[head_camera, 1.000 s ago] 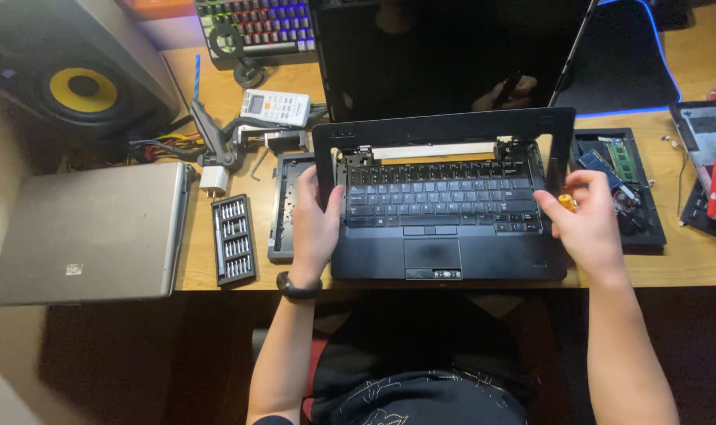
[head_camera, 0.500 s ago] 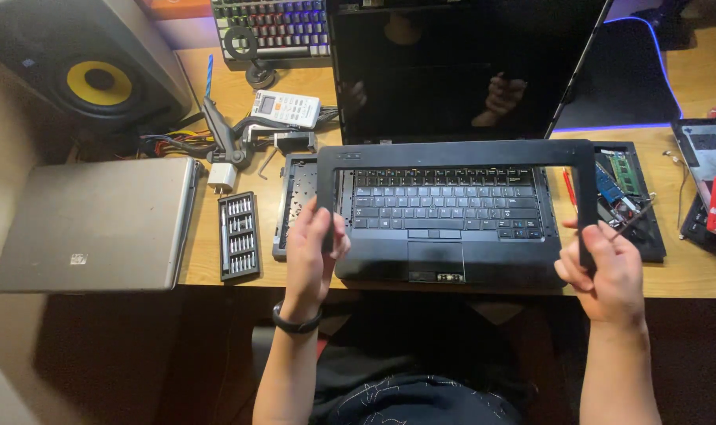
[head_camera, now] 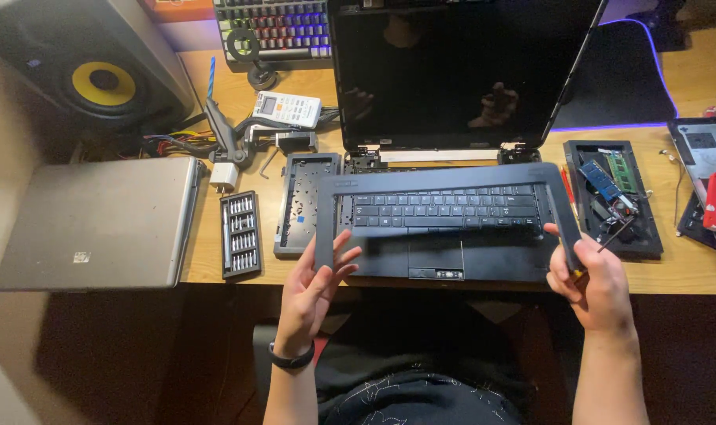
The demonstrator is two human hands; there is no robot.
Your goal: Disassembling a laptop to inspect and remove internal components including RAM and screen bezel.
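Note:
I hold a dark, thin screen bezel (head_camera: 436, 179) in the air over an open black laptop (head_camera: 444, 212). My left hand (head_camera: 310, 291) supports the bezel's left leg near its lower end, with the fingers spread loosely around it. My right hand (head_camera: 598, 287) grips the lower end of the right leg, and a small yellow-tipped tool shows under the fingers. The laptop's bare dark screen (head_camera: 452, 71) stands upright behind, its keyboard visible through the frame.
A closed silver laptop (head_camera: 98, 224) lies at left, next to a screwdriver bit case (head_camera: 241, 234) and a black plastic tray (head_camera: 299, 205). A parts tray (head_camera: 614, 197) with memory sticks sits at right. A speaker (head_camera: 90, 75), cables and a lit keyboard (head_camera: 275, 27) stand behind.
The bezel has come off the screen and moved toward me and down. Both hands slid to its lower ends, and the left hand's fingers have loosened.

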